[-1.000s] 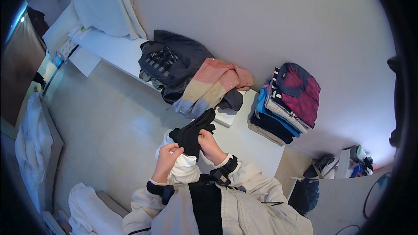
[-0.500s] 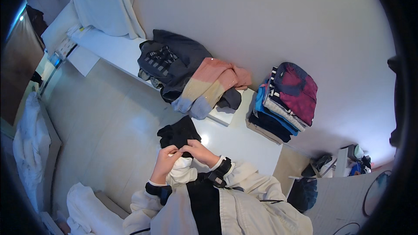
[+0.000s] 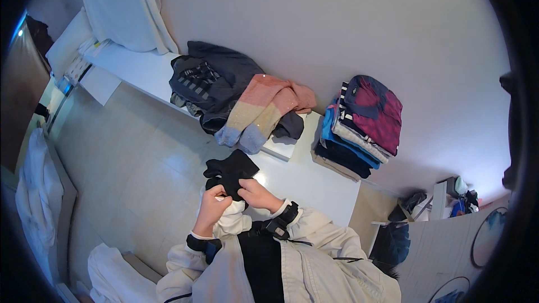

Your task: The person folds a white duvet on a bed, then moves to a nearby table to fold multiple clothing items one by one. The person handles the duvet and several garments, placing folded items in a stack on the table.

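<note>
A black garment (image 3: 231, 168) is stretched between my two hands, just off the near corner of the white table (image 3: 325, 191). Its kind is hard to make out; the far part is bunched and flops to the left. My left hand (image 3: 212, 206) pinches its near left edge. On the near right side, my right hand (image 3: 256, 194) grips the cloth with the thumb on top. A crumpled white cloth (image 3: 233, 221) shows below my hands, against my jacket; I cannot tell whether it is part of my clothing.
Beyond my hands lies a loose heap of dark clothes (image 3: 216, 84) with a pink, cream and blue knit garment (image 3: 266, 104) on it. A folded clothes stack (image 3: 368, 126) stands to its right against the wall. White covers (image 3: 39, 185) drape furniture at the left.
My hands have drawn slightly apart, and the black garment between them has opened out a little. The right hand's grip has shifted from fingers meeting the left to holding its own edge.
</note>
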Motion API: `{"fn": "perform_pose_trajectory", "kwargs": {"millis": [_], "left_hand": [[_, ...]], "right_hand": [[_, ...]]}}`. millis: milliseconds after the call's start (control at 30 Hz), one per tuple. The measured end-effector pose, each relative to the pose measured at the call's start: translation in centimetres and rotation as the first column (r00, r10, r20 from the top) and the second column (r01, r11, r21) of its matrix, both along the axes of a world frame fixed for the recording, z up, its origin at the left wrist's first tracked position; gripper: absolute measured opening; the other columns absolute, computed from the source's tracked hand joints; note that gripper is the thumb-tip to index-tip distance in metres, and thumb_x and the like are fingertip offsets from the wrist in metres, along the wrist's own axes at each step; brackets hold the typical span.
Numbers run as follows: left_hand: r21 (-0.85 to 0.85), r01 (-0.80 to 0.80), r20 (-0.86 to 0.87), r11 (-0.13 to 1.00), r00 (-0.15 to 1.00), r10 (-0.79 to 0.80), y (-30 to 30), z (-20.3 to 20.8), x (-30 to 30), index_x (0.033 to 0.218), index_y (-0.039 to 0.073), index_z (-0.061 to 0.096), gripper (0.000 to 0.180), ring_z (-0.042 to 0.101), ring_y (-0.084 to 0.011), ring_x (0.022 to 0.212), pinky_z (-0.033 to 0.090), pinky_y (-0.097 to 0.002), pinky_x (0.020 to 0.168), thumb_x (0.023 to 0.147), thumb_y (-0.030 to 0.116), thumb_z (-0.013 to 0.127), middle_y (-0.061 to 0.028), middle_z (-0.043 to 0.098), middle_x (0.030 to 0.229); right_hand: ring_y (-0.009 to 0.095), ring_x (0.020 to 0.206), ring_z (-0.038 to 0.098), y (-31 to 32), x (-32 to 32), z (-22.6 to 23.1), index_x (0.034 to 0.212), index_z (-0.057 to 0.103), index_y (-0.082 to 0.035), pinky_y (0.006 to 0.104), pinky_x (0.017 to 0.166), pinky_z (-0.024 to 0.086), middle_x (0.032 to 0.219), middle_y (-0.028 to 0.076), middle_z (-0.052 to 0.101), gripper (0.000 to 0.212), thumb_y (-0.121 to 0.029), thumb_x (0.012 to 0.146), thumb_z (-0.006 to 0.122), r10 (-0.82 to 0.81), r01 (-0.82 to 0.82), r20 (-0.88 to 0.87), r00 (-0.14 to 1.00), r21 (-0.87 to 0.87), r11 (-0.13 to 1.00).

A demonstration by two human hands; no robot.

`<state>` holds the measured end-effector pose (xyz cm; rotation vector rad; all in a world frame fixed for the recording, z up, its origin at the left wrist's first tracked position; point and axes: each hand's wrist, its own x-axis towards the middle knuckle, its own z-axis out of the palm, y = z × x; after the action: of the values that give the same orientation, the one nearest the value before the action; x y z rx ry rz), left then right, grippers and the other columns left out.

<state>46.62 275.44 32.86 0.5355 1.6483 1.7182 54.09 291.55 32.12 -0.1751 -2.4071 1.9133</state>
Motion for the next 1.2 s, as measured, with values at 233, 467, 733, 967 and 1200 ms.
{"fn": "perform_pose_trajectory", "kwargs": {"millis": [233, 467, 733, 967, 1200], "left_hand": [[0.074, -0.162, 0.275, 0.984, 0.952, 0.136, -2.1, 1.0, -2.1, 0.085, 0.002, 0.059, 0.013, 0.054, -0.0056, 0.074, 0.043, -0.0192, 0.068, 0.076, 0.000, 0.050, 0.0012, 0.059, 0.083], [0.237, -0.666, 0.380, 0.707, 0.733, 0.564, -14.9, 0.9, -9.1, 0.094, 0.009, 0.061, 0.022, 0.062, -0.0177, 0.069, 0.053, -0.0337, 0.065, 0.087, 0.025, 0.048, -0.0024, 0.062, 0.080], [0.326, -0.422, 0.402, 0.846, 0.872, 0.280, -11.6, 1.1, -7.5, 0.099, 0.006, 0.058, 0.022, 0.062, -0.0146, 0.066, 0.053, -0.0315, 0.060, 0.081, 0.011, 0.048, -0.0026, 0.062, 0.078], [0.396, -0.109, 0.295, 0.912, 0.955, -0.014, -3.2, 4.0, -3.4, 0.102, -0.001, 0.058, 0.028, 0.062, -0.0155, 0.080, 0.051, -0.0271, 0.074, 0.075, 0.007, 0.055, -0.0088, 0.064, 0.094], [0.438, -0.468, 0.259, 0.768, 0.883, 0.391, -9.9, 3.1, -6.3, 0.110, 0.001, 0.056, 0.035, 0.054, -0.0140, 0.082, 0.044, -0.0297, 0.079, 0.092, 0.030, 0.053, -0.0046, 0.056, 0.087]], "right_hand": [[0.017, 0.070, 0.059, 4.5, 1.8, -0.5, 0.103, 0.063, 0.002, 0.0287, 0.066, 0.048, 0.079, 0.014, 0.063, 0.029, -0.003, 0.076, 0.051, -0.120, 0.127, -0.081, 0.990, 0.095, 0.987], [0.014, 0.070, 0.056, 14.6, 10.5, -8.3, 0.096, 0.061, 0.001, 0.0290, 0.068, 0.048, 0.080, 0.005, 0.060, 0.024, -0.001, 0.079, 0.045, -0.862, 0.864, 0.090, 0.499, -0.130, 0.487], [0.024, 0.109, 0.052, 10.3, 4.6, -1.3, 0.135, 0.039, -0.007, 0.0340, 0.095, 0.041, 0.124, 0.015, 0.051, 0.068, -0.014, 0.074, 0.068, -0.450, 0.484, 0.221, 0.865, -0.133, 0.865], [0.040, 0.078, 0.062, -1.2, -5.2, 0.8, 0.104, 0.058, -0.003, 0.0415, 0.067, 0.049, 0.085, 0.021, 0.063, 0.026, -0.022, 0.085, 0.059, 0.247, -0.212, -0.140, 0.959, 0.228, 0.950], [0.026, 0.052, 0.048, 1.0, -14.6, 10.5, 0.068, 0.053, 0.005, 0.0415, 0.052, 0.038, 0.060, 0.022, 0.050, 0.031, -0.019, 0.087, 0.055, -0.365, 0.367, -0.487, 0.794, -0.096, 0.925]]}}
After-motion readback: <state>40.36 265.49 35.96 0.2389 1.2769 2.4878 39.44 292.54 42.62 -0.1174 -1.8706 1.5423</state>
